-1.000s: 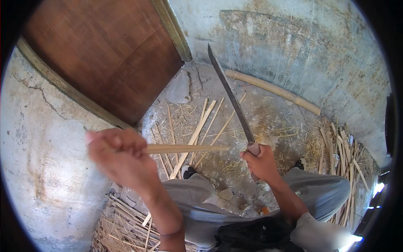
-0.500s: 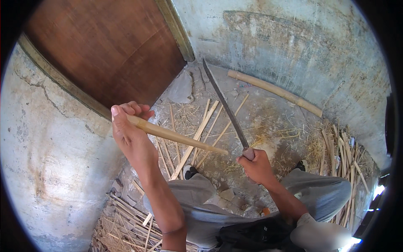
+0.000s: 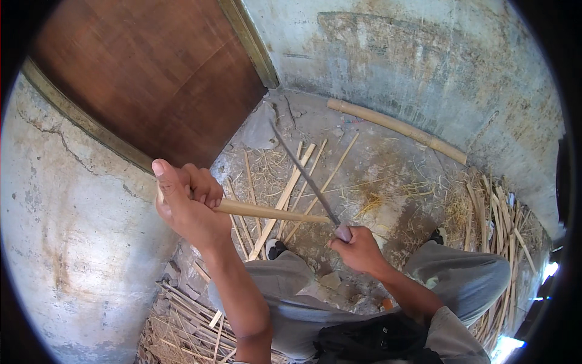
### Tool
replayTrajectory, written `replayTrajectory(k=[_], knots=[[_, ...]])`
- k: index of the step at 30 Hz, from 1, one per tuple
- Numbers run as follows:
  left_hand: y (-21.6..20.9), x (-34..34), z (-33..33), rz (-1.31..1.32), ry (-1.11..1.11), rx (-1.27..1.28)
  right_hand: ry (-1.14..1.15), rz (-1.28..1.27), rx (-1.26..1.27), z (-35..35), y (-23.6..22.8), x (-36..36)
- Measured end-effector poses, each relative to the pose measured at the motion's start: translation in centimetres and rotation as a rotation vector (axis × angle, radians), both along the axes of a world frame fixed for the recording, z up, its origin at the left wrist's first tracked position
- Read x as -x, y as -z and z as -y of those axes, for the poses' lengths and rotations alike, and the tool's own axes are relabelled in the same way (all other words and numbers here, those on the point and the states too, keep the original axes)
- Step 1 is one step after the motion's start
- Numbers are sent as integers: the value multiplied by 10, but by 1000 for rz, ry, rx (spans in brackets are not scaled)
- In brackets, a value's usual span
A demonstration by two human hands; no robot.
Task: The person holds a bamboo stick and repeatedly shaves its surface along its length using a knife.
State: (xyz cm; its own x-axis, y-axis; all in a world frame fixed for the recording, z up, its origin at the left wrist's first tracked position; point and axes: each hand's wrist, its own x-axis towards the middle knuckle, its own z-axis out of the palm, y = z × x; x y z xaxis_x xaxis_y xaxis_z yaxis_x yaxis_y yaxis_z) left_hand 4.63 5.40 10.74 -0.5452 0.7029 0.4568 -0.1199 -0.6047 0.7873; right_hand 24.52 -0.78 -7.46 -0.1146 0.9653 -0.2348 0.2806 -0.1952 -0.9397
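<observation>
My left hand (image 3: 188, 203), raised in front of the door, has its fingers wrapped around a peeled bamboo stick (image 3: 267, 212). The stick slants slightly down to the right, its thin end close to the machete's handle; whether they touch I cannot tell. In my right hand (image 3: 362, 250) is the handle of a machete (image 3: 308, 179). Its long dark blade points away from me and to the left, passing near the stick's thin end. Under both hands, several pale split bamboo strips (image 3: 283, 203) lie crossed on the floor.
A thick bamboo pole (image 3: 397, 130) lies along the far wall. Strips are heaped at the right (image 3: 500, 224), and another pile (image 3: 188, 321) lies at the lower left. A brown door (image 3: 145, 73) stands at the far left. Thin shavings litter the concrete floor (image 3: 388, 176).
My right hand has moved left with the machete, and the blade's tip has come lower and left. My left fingers have curled closer around the bamboo stick.
</observation>
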Motion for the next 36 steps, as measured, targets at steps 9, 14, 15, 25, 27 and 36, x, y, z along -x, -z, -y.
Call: replayTrajectory(k=[9,14,15,25,27,36], knots=[[4,-49,9,-77,-237,-2,-83,-74,-5,27,9,29],[5,-34,9,4,-195,-16,-113,-73,27,34,8,34],[4,-32,8,6,-200,-16,-148,-27,-40,33,0,32],[5,-43,18,-33,-206,-34,-146,-67,-131,27,-12,23],[6,-39,14,-31,-227,-4,-197,2,-166,23,-20,21],[4,-51,25,-33,-176,-28,-92,-7,-122,27,11,29]])
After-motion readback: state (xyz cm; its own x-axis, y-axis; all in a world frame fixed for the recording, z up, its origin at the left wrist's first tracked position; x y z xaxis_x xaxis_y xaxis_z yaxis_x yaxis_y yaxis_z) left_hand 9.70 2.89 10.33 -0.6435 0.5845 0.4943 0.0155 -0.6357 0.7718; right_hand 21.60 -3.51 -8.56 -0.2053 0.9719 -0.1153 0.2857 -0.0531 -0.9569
